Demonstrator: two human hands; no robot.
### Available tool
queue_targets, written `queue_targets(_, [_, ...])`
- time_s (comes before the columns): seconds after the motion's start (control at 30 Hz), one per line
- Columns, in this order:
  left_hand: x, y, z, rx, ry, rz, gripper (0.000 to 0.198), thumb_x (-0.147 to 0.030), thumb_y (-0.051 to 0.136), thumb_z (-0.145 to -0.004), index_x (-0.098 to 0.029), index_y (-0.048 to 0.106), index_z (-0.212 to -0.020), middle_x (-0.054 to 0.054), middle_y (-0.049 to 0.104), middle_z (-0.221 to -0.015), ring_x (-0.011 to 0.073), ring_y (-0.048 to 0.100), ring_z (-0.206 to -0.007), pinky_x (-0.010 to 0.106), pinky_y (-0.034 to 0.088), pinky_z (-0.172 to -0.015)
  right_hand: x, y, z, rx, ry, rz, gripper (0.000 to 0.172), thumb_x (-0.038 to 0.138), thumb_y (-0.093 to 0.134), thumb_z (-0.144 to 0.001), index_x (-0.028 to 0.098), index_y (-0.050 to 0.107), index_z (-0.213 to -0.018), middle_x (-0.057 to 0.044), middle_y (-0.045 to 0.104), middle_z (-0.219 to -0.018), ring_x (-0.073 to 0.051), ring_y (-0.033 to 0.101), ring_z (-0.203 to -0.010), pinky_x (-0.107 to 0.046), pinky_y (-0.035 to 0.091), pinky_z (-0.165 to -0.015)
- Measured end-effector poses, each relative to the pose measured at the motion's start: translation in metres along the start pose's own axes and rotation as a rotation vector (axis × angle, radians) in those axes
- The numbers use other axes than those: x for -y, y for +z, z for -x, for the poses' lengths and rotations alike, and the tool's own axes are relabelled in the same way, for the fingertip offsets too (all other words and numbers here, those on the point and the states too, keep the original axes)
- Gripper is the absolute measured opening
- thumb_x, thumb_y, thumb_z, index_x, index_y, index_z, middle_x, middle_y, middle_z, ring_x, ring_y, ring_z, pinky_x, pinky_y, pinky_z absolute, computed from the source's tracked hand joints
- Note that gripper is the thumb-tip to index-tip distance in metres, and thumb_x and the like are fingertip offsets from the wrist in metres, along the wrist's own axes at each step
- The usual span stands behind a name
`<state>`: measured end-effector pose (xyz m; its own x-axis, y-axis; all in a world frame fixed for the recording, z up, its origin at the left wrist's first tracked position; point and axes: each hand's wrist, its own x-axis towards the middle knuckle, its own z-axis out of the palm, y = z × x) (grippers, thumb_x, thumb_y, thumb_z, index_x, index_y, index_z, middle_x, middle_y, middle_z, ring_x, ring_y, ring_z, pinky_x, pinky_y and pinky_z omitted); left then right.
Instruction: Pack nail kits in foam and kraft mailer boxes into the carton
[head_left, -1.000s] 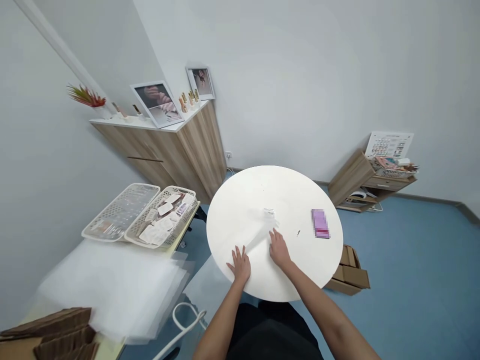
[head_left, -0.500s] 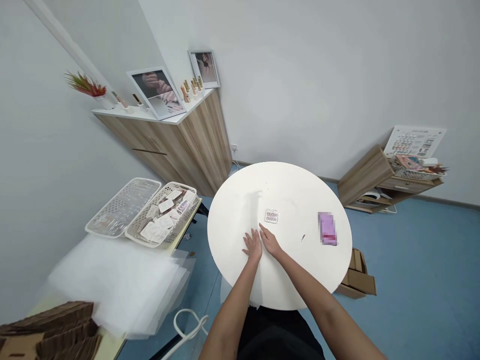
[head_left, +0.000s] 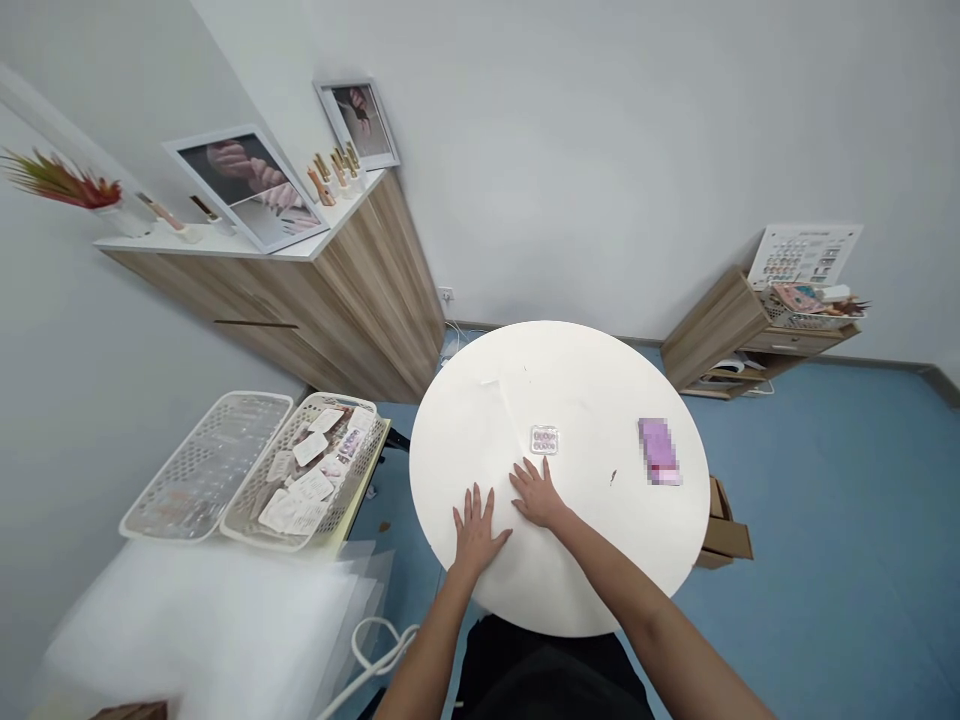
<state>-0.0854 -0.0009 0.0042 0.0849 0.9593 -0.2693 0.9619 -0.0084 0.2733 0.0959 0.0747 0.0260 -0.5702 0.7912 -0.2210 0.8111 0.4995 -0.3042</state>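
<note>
My left hand lies flat on the left front of the round white table, its fingers spread. To its right, my right hand also rests palm down with fingers apart. A thin, translucent white sheet seems to lie under both hands; its edges are faint against the tabletop. Just beyond my right fingertips sits a small clear case with rows of pinkish pieces that look like press-on nails. Neither hand holds anything.
A blurred-out purple item and a small dark sliver lie on the table's right. At left, a basket of cards, a basket of clear packs and stacked translucent sheets occupy a side table. Cardboard boxes stand on the floor.
My hands have moved apart, the left one sliding left and towards me. Both now lie flatter, with fingers spread. The camera view has turned slightly right.
</note>
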Motion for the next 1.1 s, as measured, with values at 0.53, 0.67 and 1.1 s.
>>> queue_targets(0.53, [-0.001, -0.004, -0.040, 0.027, 0.156, -0.059, 0.114, -0.071, 0.070, -0.064, -0.026, 0.017, -0.154, 0.016, 0.005, -0.162, 0.0409, -0.001, -0.147, 0.063, 0.002, -0.114, -0.117, -0.051, -0.022, -0.095, 0.323, 0.022, 0.064, 0.026, 0.058, -0.077, 0.010, 0.044, -0.137, -0.020, 0.052, -0.133, -0.031, 0.042, -0.124, -0.053, 0.014, -0.115])
queue_targets(0.67, [-0.019, -0.008, -0.053, 0.071, 0.184, -0.079, 0.115, -0.071, 0.071, -0.062, -0.027, 0.017, -0.154, 0.016, 0.004, -0.162, 0.0410, -0.003, -0.147, 0.066, -0.001, -0.113, -0.124, -0.049, -0.001, -0.103, 0.366, 0.123, 0.066, 0.030, 0.063, -0.073, 0.010, 0.045, -0.134, -0.020, 0.056, -0.122, -0.034, 0.044, -0.116, -0.058, 0.012, -0.113])
queue_targets(1.1, [-0.058, -0.007, -0.061, 0.114, 0.168, -0.121, 0.115, -0.073, 0.072, -0.059, -0.034, 0.018, -0.153, 0.014, 0.002, -0.162, 0.0452, -0.009, -0.145, 0.074, -0.002, -0.106, -0.122, -0.047, 0.033, -0.335, 0.555, 0.006, 0.059, 0.042, 0.056, -0.077, 0.014, 0.046, -0.127, -0.020, 0.049, -0.129, -0.036, 0.038, -0.125, -0.062, 0.012, -0.112])
